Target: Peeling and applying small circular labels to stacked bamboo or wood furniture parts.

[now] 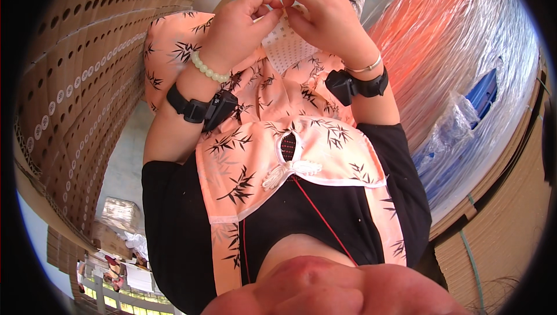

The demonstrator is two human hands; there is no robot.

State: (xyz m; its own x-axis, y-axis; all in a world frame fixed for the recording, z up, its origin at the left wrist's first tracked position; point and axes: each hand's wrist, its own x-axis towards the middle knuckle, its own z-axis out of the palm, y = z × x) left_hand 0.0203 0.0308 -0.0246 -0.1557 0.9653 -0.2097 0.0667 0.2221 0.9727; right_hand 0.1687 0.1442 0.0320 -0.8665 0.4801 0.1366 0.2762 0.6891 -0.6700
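My left hand and my right hand are raised in front of me, their fingertips meeting. Both are closed in a pinch. Whatever lies between the fingertips is too small to make out. Just below them, a pale sheet with rows of small dots lies over my lap, against the peach apron with dark bamboo leaves. I cannot tell whether the fingers touch the sheet. A beaded bracelet circles my left wrist and a thin bangle my right. Black strapped devices sit on both forearms.
On the left rises a tall stack of brown cardboard with rows of round holes. To the right stand orange goods and blue goods wrapped in clear film. Flat cardboard lies at the lower right.
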